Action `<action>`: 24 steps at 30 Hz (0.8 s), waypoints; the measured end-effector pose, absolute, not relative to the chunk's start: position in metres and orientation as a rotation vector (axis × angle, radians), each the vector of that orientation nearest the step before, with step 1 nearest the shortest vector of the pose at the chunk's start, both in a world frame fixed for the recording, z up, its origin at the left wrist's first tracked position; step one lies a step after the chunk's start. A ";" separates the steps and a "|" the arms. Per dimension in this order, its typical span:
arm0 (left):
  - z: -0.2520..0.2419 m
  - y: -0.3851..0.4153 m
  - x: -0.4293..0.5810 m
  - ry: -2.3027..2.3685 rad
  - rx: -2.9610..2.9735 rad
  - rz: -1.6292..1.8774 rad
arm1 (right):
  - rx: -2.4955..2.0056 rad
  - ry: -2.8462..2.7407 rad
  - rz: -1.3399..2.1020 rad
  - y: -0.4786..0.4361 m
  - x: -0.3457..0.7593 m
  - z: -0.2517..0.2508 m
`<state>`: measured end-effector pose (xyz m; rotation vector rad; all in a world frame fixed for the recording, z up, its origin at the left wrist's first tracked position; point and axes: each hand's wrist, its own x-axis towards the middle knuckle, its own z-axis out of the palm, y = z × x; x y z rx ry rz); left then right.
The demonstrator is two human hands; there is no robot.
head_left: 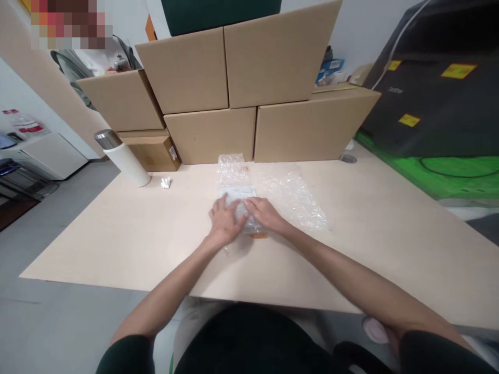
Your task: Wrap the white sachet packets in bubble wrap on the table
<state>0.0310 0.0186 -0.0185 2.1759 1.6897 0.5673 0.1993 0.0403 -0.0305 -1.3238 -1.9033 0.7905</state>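
Note:
A flat, pale item [242, 192] lies on a strip of clear bubble wrap [231, 165] in the middle of the table. My left hand [224, 219] rests on it from the left, fingers spread and flat. From the right, my right hand [264, 212] presses on the wrapping, its fingers drawn together at the plastic. An orange-brown patch [258, 236] shows at the near edge of the bundle. Another loose sheet of bubble wrap [298, 200] spreads out to the right. What exactly the pale item is cannot be made out beneath my hands.
Stacked cardboard boxes [210, 136] wall off the table's back edge. A white bottle with a metal cap [127, 163] and a crumpled white scrap [166, 182] stand at left. A large dark machine [424, 104] rises at right. Behind the boxes, a person [97, 59] is partly visible.

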 end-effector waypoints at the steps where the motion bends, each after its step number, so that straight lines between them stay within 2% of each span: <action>1: -0.019 0.021 0.024 1.732 2.017 0.704 | -1.331 -1.927 0.790 0.040 0.196 -0.030; 6: -0.013 0.023 0.007 1.490 1.261 1.049 | -1.352 -1.812 0.914 0.035 0.198 -0.022; 10: 0.004 0.013 0.028 1.251 1.401 1.211 | -1.250 -1.455 1.241 0.029 0.211 -0.018; 15: 0.006 0.014 0.081 0.967 1.772 1.070 | -1.044 -1.129 1.477 0.023 0.239 -0.021; 18: -0.004 0.021 0.109 0.969 2.047 0.903 | -1.170 -1.147 1.280 0.020 0.271 -0.023; 22: -0.017 0.028 0.134 1.049 2.294 0.623 | -1.431 -1.342 0.648 0.021 0.314 -0.028; 24: -0.024 0.029 0.142 1.073 2.371 0.541 | -1.530 -1.308 0.489 0.026 0.327 -0.031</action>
